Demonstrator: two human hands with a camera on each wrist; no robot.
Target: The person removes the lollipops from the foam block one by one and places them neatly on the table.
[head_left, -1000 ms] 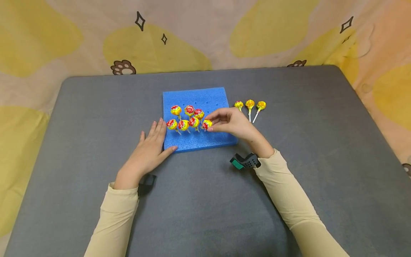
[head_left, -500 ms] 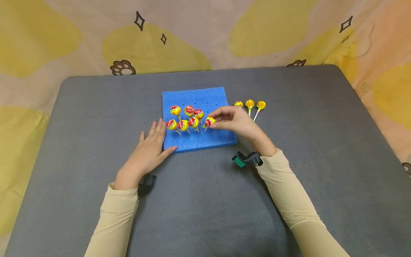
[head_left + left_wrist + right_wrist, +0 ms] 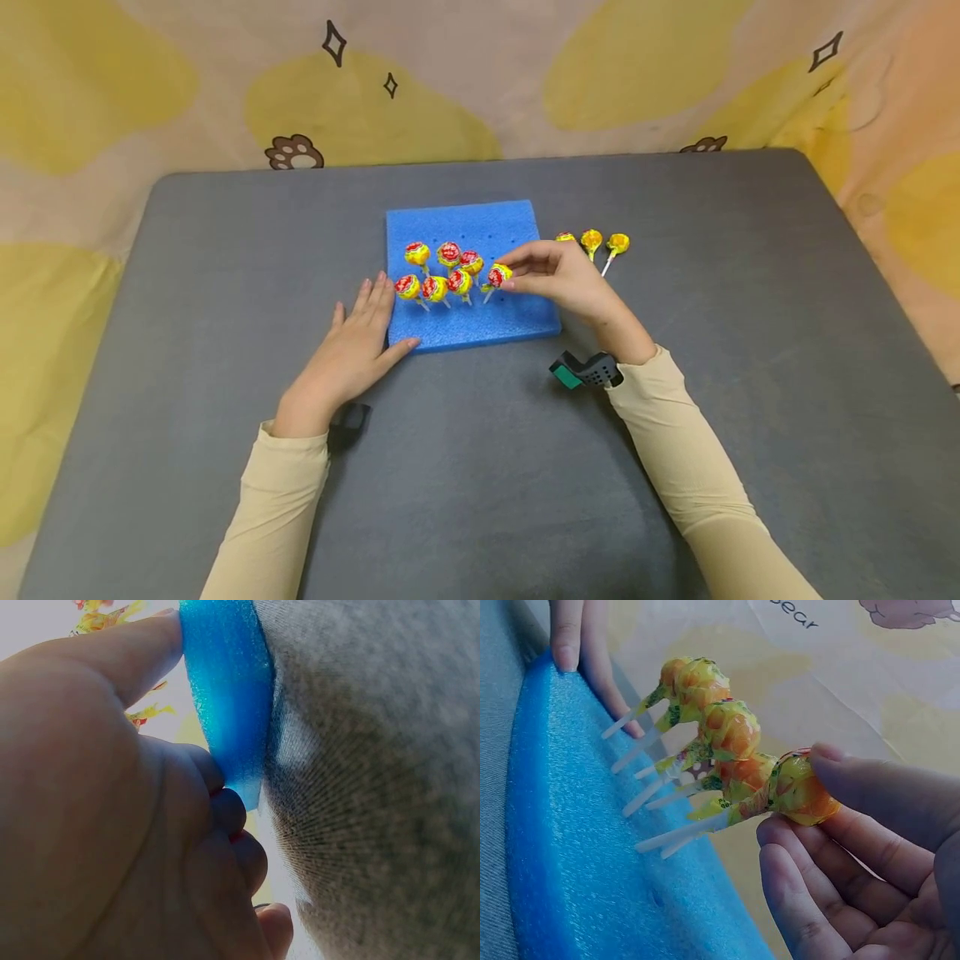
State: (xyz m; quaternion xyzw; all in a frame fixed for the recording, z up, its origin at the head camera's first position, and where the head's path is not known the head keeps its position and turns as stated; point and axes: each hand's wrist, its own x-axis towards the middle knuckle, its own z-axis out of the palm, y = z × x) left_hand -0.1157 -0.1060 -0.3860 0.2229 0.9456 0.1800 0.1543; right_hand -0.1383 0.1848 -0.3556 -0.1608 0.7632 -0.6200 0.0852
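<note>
A blue foam block [image 3: 457, 329] lies flat on the table. Several lollipops [image 3: 434, 288] in yellow and red wrappers stand in it by their white sticks, in two uneven rows. My right hand [image 3: 566, 282] pinches the wrapped head of another lollipop [image 3: 804, 791] between thumb and fingertips, at the right end of the front row. Its white stick slants down to the foam surface in the right wrist view. My left hand [image 3: 341, 358] lies along the block's left side, fingers extended, with the thumb at the front left corner.
Three more lollipops [image 3: 618, 243] lie on the grey table [image 3: 465, 475] right of the block, partly behind my right hand. Small holes dot the back of the foam. A patterned cloth [image 3: 450, 100] hangs behind the table.
My right hand has shifted slightly right and away from me with the pinched lollipop, and more of its stick shows. The left hand keeps its place by the foam.
</note>
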